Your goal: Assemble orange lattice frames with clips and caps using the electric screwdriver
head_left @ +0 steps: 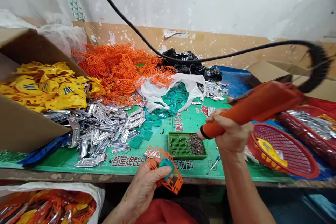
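My left hand is closed on an orange plastic frame with a teal plastic piece set against it, just over the table's front edge. My right hand wraps round an orange electric screwdriver, which hangs on a black cable. Its tip points down and left at a green tray. Small dark screws lie heaped in the right part of that tray; whether the tip touches them I cannot tell.
Silver pieces, an orange frame pile and a box of yellow parts fill the left. A white bag holds teal pieces. A red basket and small screwdriver lie right. A sack stands below the edge.
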`<state>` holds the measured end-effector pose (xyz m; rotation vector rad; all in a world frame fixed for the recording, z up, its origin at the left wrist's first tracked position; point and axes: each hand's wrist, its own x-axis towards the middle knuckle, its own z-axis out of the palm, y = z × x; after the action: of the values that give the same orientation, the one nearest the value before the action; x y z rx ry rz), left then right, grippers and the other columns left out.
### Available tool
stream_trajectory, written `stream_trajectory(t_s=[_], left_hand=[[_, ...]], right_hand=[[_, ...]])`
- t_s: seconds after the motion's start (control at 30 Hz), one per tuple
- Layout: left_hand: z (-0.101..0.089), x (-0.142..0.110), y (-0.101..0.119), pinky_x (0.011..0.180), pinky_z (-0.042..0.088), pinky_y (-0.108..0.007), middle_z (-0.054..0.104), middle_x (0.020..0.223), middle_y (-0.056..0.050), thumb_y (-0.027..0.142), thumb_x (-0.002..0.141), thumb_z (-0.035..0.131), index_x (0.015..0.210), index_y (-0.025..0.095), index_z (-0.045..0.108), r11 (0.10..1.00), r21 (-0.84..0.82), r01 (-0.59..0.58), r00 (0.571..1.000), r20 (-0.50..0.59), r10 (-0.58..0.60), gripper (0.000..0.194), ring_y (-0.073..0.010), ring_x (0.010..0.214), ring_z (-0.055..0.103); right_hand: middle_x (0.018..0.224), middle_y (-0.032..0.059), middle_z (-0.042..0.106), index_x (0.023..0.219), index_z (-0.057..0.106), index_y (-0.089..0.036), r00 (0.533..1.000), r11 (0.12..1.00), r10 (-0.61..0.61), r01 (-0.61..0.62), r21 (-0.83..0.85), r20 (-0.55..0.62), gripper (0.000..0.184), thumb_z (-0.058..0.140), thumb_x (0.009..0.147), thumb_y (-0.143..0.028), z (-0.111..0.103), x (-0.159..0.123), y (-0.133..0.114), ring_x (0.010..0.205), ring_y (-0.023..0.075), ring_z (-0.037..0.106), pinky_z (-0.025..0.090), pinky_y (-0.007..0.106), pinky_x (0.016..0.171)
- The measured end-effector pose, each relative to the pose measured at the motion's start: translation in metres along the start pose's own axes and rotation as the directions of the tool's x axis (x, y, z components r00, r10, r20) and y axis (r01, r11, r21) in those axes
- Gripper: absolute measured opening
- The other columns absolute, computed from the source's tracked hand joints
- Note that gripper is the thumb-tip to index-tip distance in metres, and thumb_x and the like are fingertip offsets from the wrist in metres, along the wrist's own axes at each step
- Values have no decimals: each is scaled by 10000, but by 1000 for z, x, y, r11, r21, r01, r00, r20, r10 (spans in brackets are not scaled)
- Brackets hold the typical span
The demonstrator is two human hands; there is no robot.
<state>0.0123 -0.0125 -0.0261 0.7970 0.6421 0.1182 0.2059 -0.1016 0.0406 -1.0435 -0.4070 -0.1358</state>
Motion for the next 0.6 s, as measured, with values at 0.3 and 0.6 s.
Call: stream_trajectory(t_s=[0.3,0.6], left_hand=[[-6,0,6,748,530,-297,711,809,-54,229,629,828,857,137,679,996,-54,72,992,110,-66,287,-159,720,653],[-15,3,7,717,537,-284,684,980,-62,284,741,769,987,184,634,993,17,114,990,85,-115,298,-170,810,663]], right_hand=[[568,-32,586,574,622,-154,998,997,29,-25,-71,53,100,717,562,-182,5,7,52,485,119,529,459,304,535],[604,-20,614,630,650,-150,995,993,71,-64,-99,64,109,730,563,-180,7,1,57,536,143,554,465,319,554]])
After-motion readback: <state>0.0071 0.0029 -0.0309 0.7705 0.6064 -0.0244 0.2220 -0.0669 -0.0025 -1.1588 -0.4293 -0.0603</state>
